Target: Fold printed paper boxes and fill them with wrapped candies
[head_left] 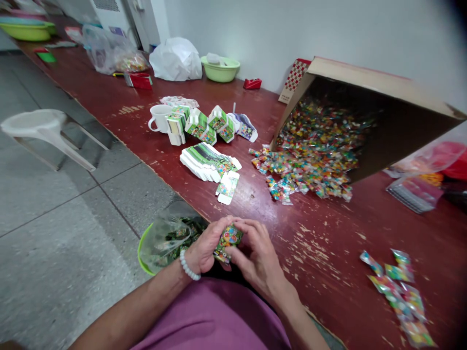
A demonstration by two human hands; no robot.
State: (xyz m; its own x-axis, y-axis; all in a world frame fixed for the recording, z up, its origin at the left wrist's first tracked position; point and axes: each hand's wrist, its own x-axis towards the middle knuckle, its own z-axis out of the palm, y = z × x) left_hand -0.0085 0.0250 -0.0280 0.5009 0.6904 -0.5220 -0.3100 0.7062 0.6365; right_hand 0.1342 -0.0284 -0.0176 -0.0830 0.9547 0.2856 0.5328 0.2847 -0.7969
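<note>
Both hands meet at the near edge of the dark red table (321, 233), closed together on one small colourful printed box (228, 240). My left hand (206, 248), with a white bead bracelet at the wrist, grips the box's left side. My right hand (255, 253) curls round its right side, fingers bent over the top. Beyond the hands lies one flat unfolded box (228, 187) and a fanned stack of flat box blanks (207, 163). Several folded boxes (204, 124) stand beside a white mug (158, 118).
A tipped cardboard carton (368, 92) spills many small candy packets (310, 160) across the table. More packets (397, 291) lie at the right. A green basin lined with a plastic bag (164, 240) sits below my left hand. A white plastic stool (44, 131) stands on the floor.
</note>
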